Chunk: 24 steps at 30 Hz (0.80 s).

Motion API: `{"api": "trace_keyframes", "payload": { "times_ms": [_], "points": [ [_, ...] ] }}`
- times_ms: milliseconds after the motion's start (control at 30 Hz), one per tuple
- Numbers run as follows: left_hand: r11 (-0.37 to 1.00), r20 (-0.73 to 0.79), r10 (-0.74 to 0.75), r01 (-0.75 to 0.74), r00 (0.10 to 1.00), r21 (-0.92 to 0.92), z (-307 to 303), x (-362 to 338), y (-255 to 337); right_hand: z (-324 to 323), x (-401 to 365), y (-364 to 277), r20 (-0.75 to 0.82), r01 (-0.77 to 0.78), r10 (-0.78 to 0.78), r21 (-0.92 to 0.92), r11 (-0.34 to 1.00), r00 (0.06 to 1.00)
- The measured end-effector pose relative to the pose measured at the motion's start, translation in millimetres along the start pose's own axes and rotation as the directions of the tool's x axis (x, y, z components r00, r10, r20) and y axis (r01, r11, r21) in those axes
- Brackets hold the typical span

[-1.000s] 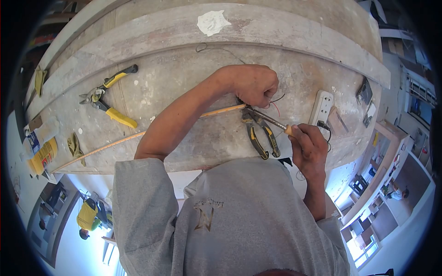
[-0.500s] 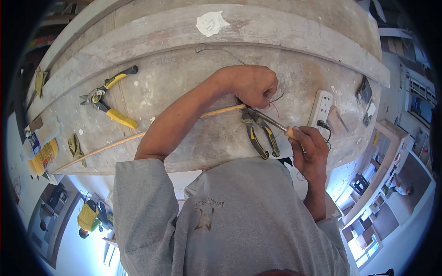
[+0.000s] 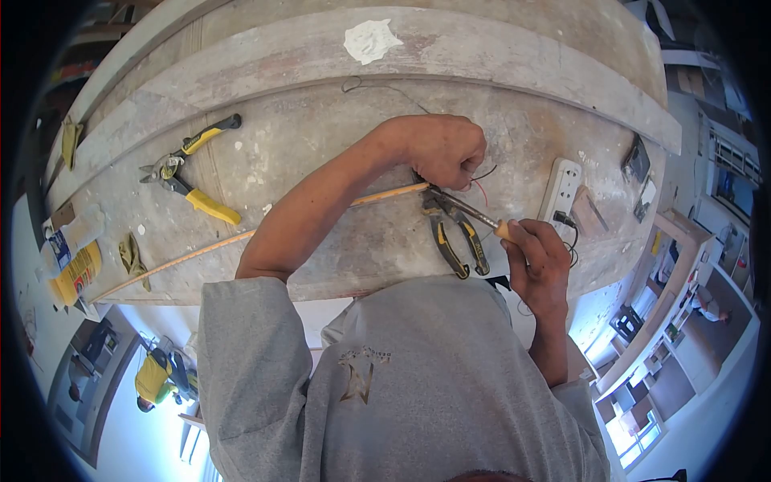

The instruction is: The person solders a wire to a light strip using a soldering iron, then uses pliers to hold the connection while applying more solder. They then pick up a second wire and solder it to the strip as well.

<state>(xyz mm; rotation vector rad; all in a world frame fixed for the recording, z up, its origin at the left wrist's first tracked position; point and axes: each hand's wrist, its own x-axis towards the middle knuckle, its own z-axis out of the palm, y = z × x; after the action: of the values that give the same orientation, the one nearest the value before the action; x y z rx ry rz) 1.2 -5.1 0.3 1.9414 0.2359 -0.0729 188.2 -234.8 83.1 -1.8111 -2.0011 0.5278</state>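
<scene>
My left hand [image 3: 448, 153] is closed, its fingers pinched on thin red and black wires [image 3: 482, 188] whose free ends stick out to the right. Below it, the end of a long, narrow yellowish LED strip [image 3: 385, 193] meets the jaws of black-and-yellow pliers [image 3: 454, 238] lying on the table. My right hand [image 3: 543, 261] grips the light handle of a soldering iron [image 3: 482, 215], its metal shaft slanting up-left. The iron's tip reaches the strip's end beneath my left hand; exact contact is hidden.
A white power strip [image 3: 561, 189] with a black plug lies at right. Yellow-handled snips [image 3: 189, 170] rest at left, near a crumpled glove-like cloth [image 3: 132, 259] and a yellow container [image 3: 78, 273]. A raised board [image 3: 281, 60] crosses the worn table. One person [image 3: 157, 377] is beyond, lower left.
Both hands stay almost still, the right shifting very slightly left with the soldering iron. The person in the far right background has moved slightly.
</scene>
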Motion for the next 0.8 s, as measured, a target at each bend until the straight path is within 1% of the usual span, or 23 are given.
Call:
{"api": "trace_keyframes", "payload": {
  "times_ms": [33, 167, 233, 467, 533, 667, 800],
  "points": [
    [0.999, 0.039, -0.048, 0.047, 0.998, 0.021, -1.4, -0.1, 2.0, 0.4, -0.2, 0.5, 0.000, 0.000, 0.000, -0.001, 1.000, 1.000],
    [0.998, 0.040, -0.054, 0.053, 0.998, 0.022, 0.4, -0.4, 0.4, 1.2, -0.6, 1.4, 0.005, -0.003, 0.003, -0.004, 1.000, 1.000],
    [1.000, -0.038, 0.014, -0.015, 0.999, -0.022, 2.9, -0.8, -3.2, 1.5, -0.8, 1.2, 0.003, -0.005, 0.005, 0.000, 1.000, 1.000],
    [0.999, -0.041, 0.032, -0.033, 0.999, -0.017, 1.5, -0.7, -1.7, -2.5, -1.8, -2.0, 0.004, -0.017, 0.017, 0.020, 1.000, 1.000],
    [0.998, 0.041, -0.053, 0.052, 0.998, 0.022, -1.6, -0.4, 3.2, -3.0, -1.3, -2.3, -0.013, -0.007, 0.007, 0.013, 1.000, 1.000],
    [0.998, 0.041, -0.058, 0.057, 0.997, 0.028, -1.3, -0.2, 3.5, -0.9, -2.0, -0.8, -0.015, -0.007, 0.007, 0.018, 1.000, 1.000],
    [0.999, 0.029, -0.024, 0.023, 0.999, 0.042, 0.0, -0.1, 1.5, -0.5, -1.7, -1.2, -0.010, -0.013, 0.013, 0.001, 1.000, 1.000]
  ]
}}
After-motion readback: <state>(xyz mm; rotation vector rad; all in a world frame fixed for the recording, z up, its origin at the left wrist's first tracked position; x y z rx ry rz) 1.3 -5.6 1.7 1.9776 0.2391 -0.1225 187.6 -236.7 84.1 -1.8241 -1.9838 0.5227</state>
